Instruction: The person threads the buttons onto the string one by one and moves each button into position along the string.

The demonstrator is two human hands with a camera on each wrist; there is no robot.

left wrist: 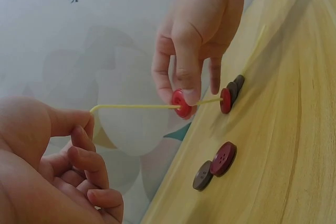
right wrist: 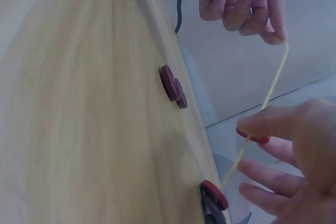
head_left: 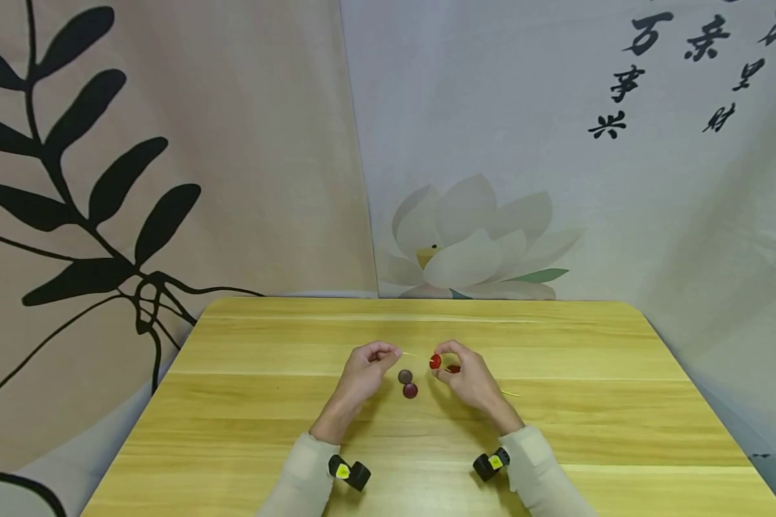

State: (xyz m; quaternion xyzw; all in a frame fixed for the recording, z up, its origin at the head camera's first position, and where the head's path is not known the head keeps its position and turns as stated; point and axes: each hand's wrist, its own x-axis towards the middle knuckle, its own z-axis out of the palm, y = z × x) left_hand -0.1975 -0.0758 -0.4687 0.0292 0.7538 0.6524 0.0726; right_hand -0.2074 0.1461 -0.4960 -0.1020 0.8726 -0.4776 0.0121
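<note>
My left hand (head_left: pixel 364 370) pinches the end of a thin yellow cord (left wrist: pixel 136 106) between thumb and fingertip. The cord runs taut from there through a bright red button (left wrist: pixel 181 103). That button is pinched at its rim by the thumb and fingers of my right hand (head_left: pixel 470 377). Further along the cord, a second red button (left wrist: pixel 226 100) sits against dark buttons (left wrist: pixel 234 91) low by the tabletop. Below the cord, a maroon button (head_left: pixel 410 390) and a grey-brown button (head_left: pixel 404 376) lie on the table, edges overlapping.
The wooden table (head_left: pixel 246 416) has its far edge close to a hanging cloth (head_left: pixel 284 143) printed with leaves, a flower and characters. Past my right wrist, the cord's tail (head_left: pixel 511 393) lies on the wood. Each forearm wears a dark wrist camera (head_left: pixel 349 472).
</note>
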